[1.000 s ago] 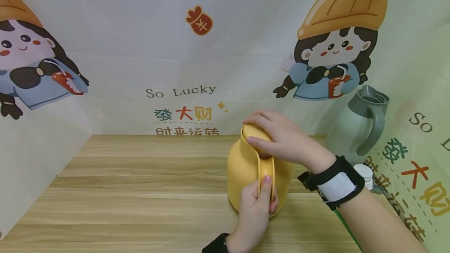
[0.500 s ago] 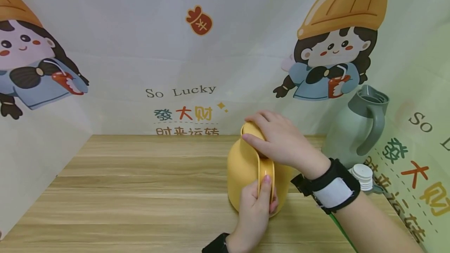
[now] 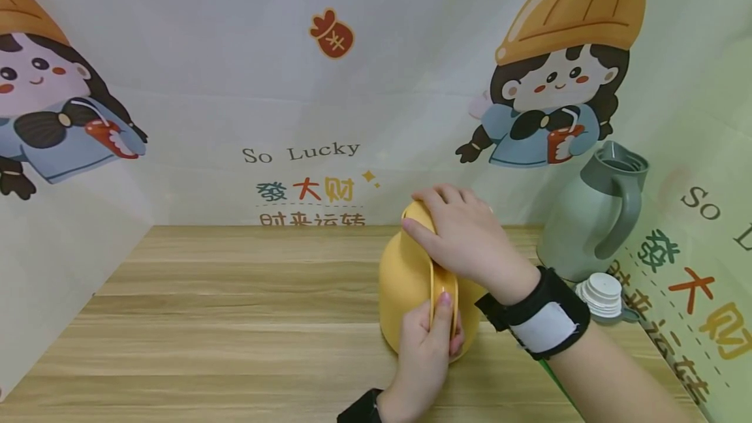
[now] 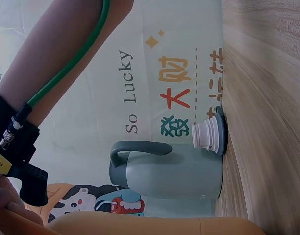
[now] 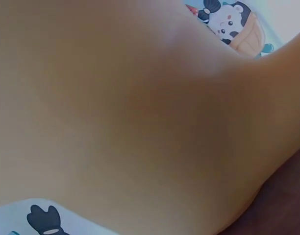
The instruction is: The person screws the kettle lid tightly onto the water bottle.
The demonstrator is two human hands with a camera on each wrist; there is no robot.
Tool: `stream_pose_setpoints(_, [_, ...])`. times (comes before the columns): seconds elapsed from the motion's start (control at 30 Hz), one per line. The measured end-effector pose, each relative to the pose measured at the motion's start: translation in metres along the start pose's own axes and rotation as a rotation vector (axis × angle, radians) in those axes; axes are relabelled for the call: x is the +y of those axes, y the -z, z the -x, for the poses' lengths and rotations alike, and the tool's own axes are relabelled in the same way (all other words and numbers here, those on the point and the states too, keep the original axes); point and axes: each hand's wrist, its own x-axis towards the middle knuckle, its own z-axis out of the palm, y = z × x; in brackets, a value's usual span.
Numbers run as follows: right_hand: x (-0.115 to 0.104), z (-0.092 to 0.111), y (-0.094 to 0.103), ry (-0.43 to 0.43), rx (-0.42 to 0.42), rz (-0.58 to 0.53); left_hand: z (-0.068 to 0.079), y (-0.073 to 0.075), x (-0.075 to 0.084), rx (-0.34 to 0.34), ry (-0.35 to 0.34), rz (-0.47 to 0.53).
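A yellow vacuum jug stands upright on the wooden table in the head view, handle toward me. My left hand grips that handle, thumb along its outer side. Over the jug's mouth my right hand holds the yellow lid, with thumb on the near side and fingers over the far side; the hand hides most of the lid. In the left wrist view the jug's side runs along the bottom edge. The right wrist view is mostly filled by blurred skin.
A grey-green jug with an uncovered mouth stands at the back right, by the printed cloth wall. Next to it, a stopper lies with its white ribbed plug upward, partly beyond my right wrist strap.
My right hand has turned on the lid, its wrist swinging left and slightly toward me, which uncovers more of the stopper. My left hand and the yellow jug stay in place.
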Motion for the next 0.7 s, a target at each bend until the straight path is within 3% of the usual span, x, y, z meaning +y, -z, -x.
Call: stream_pose_setpoints(0.7, [-0.0074, 0.0011, -0.0034, -0.069, 0.049, 0.03, -0.0002, -0.0005, 0.0001, 0.003, -0.012, 0.006])
